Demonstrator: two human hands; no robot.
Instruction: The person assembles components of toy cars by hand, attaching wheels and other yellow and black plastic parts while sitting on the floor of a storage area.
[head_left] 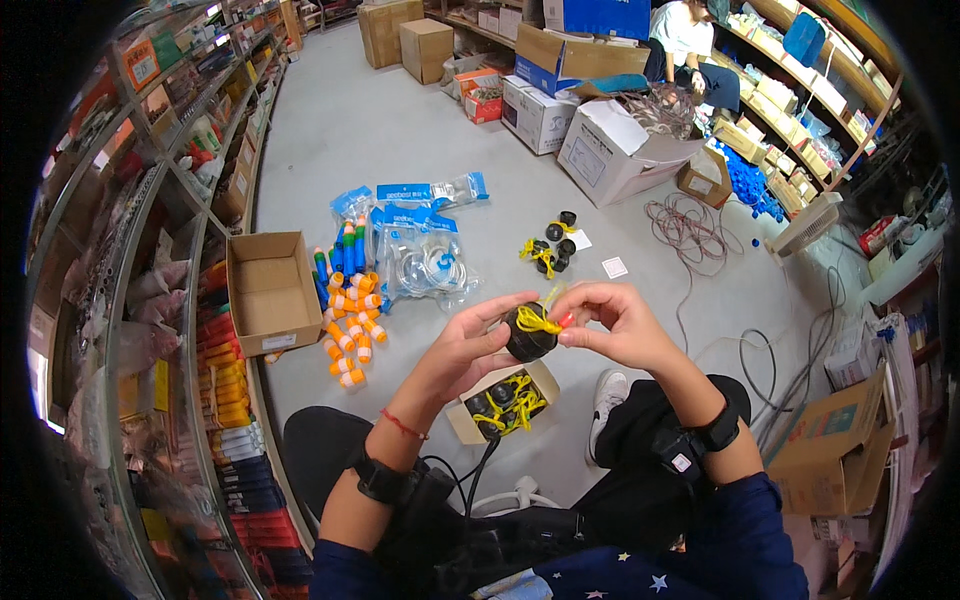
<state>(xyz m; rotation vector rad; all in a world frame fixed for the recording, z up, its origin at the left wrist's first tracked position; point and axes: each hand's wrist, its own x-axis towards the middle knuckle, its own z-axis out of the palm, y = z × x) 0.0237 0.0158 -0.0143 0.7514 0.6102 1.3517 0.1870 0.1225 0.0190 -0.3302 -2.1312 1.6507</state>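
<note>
My left hand (464, 345) grips a round black piece (527, 344) with yellow cord (538, 321) tied on it; its exact kind I cannot make out. The fingers of my right hand (622, 325) pinch the cord at the piece's right side, and something small and red shows by the fingertips. Below my hands, a small open cardboard box (467, 425) holds several similar black pieces with yellow cords. More of these black pieces (566, 248) lie on the floor ahead, some with yellow cord.
Orange-and-white fittings (347, 343), blue-and-green tubes (349, 250) and clear bags (430, 262) lie to the left, beside an open carton (275, 295). Shelves (190, 200) line the left. Large boxes (620, 150), tangled cable (692, 232), a fan (806, 224) and a seated person (684, 45) are at right.
</note>
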